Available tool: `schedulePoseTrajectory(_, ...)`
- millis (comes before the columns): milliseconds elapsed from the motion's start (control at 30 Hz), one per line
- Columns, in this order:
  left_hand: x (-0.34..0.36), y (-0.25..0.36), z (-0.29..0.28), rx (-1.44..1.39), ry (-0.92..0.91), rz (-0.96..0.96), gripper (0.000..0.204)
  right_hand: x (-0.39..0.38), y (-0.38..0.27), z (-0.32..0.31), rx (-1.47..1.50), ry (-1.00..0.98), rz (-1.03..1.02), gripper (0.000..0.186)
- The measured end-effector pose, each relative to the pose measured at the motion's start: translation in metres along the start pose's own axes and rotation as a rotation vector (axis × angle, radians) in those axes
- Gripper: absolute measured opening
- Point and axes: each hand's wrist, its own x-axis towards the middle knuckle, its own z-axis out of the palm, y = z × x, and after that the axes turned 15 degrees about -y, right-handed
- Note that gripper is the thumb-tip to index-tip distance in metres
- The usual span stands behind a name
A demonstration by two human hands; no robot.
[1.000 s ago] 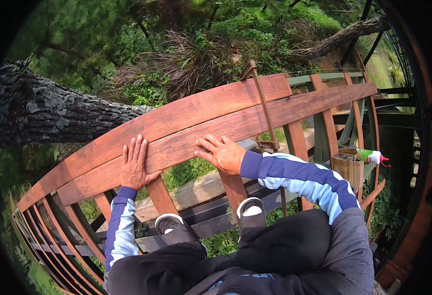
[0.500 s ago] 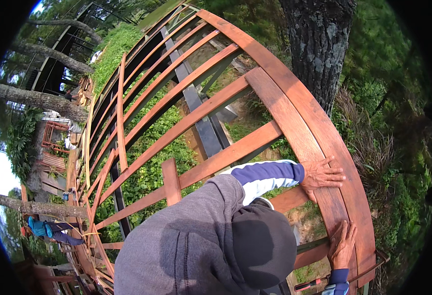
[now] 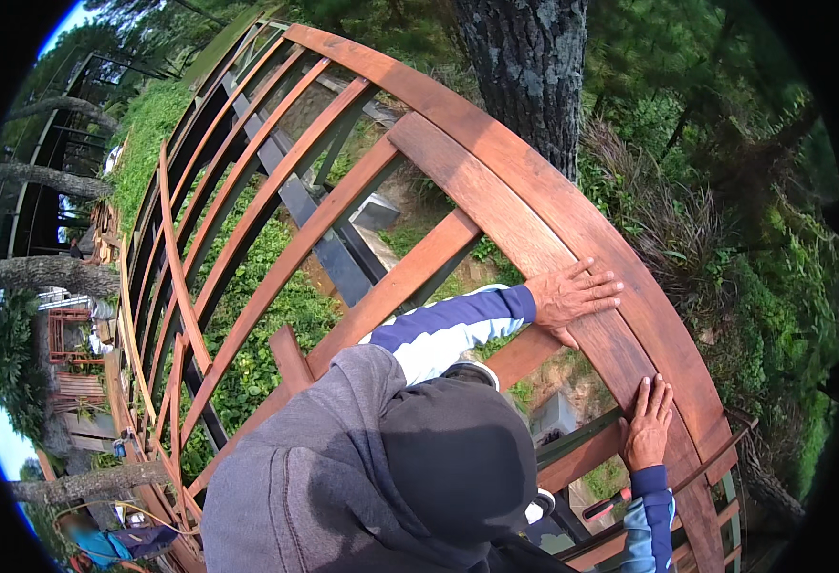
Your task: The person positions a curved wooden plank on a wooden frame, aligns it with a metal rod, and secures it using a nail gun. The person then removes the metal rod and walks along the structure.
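Reddish-brown wood crosses the head view: the near board [image 3: 612,349] lies over the joists [image 3: 400,286], right alongside the far board [image 3: 582,223]. Neither of my hands grips anything. My left hand [image 3: 575,296] is open and flat on the near board, fingers stretched to the seam, thumb by the near edge; its weight seems meant to keep the wood down. My right hand [image 3: 647,425] lies farther right, open too, its heel at the near edge and its fingers toward the far board, as though to steady the piece sideways. Just right of it a clamp [image 3: 711,459] spans the boards, probably to hold them close. By my right sleeve [image 3: 649,520] shows a red and black handle [image 3: 608,504]; whether it belongs to the clamp I cannot tell.

The near board looks long and grained, paler by my left hand, shaded toward its left end, which stops at a joist while the far board runs on left. How much of the curve is the lens, I cannot tell.
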Motion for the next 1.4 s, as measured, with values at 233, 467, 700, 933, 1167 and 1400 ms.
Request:
schedulePoseTrajectory(233, -0.006, 0.004, -0.010, -0.153, -0.016, -0.060, 0.114, -0.010, -0.008, -0.013, 0.089, -0.020, -0.001, 0.071)
schedulePoseTrajectory(467, -0.061, 0.024, -0.005, -0.119, -0.087, -0.321, 0.090, -0.084, -0.042, -0.014, 0.535, -0.151, -0.243, 0.052)
schedulePoseTrajectory(700, -0.034, 0.012, -0.023, 0.020, -0.231, -0.187, 0.076, -0.138, -0.063, 0.022, 1.442, -0.196, -0.123, 0.053)
schedulePoseTrajectory(933, -0.043, -0.028, -0.017, -0.280, -0.025, -0.575, 0.074, -0.185, -0.090, 0.059, 2.208, -0.099, 0.084, 0.059)
schedulePoseTrajectory(1167, 0.000, -0.181, -0.148, -0.403, -0.288, -0.683, 0.077, -0.198, -0.114, 0.104, 2.870, -0.109, -0.120, 0.054)
schedulePoseTrajectory(1400, 0.140, -0.146, -0.243, -0.146, -0.390, -0.354, 0.071, -0.212, -0.145, 0.121, 2.916, 0.091, -0.294, 0.054)
